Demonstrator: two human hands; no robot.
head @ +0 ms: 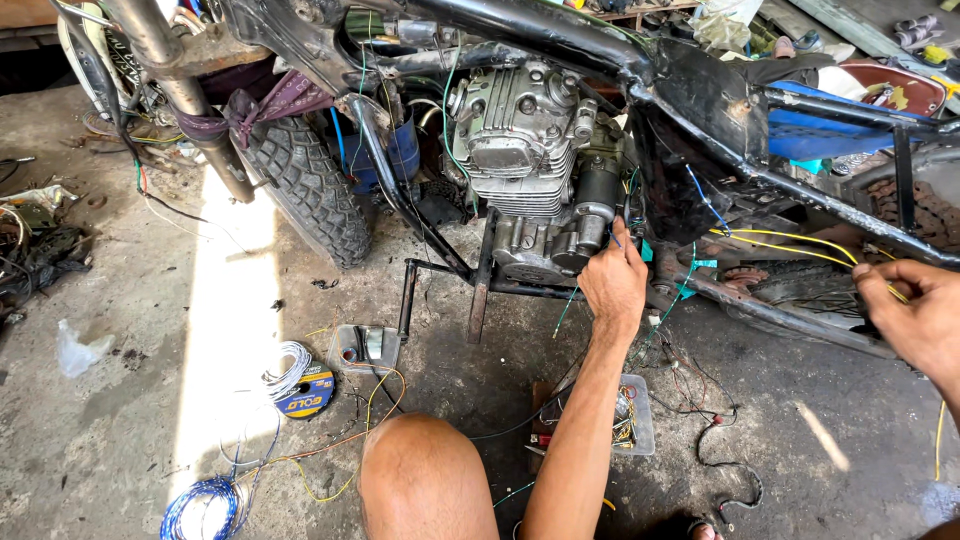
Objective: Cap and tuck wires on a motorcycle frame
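In the head view, a stripped motorcycle is standing on a rough, oil-stained concrete floor, and its engine serves as the landmark: a dull grey cast-metal block with thin cooling fins and bolted covers, slung under a black tubular frame whose paint is chipped and rusting.

The left hand is reaching up to the engine's lower right corner, fingers curled and pressed against the dark cylindrical motor housing there. A thin wire looks pinched at the fingertips, but the grip itself is turned away, so I cannot tell how tightly it is closing.

The right hand is hovering well to the right of the engine, its grip closing thumb against fingers on a yellow wire. This wire is thin, smooth and plastic-coated; its long axis is running roughly level, arching from the frame just right of the engine out to the right, where its end is sitting inside the pinch, with a short stub showing past the fingertips.

Left of the engine, a knobbly black rubber tyre is leaning down to the floor. Below the engine, a bare knee is showing, beside a clear plastic tray of tangled wires. Lower left of the engine are lying a white wire coil and a blue coil.
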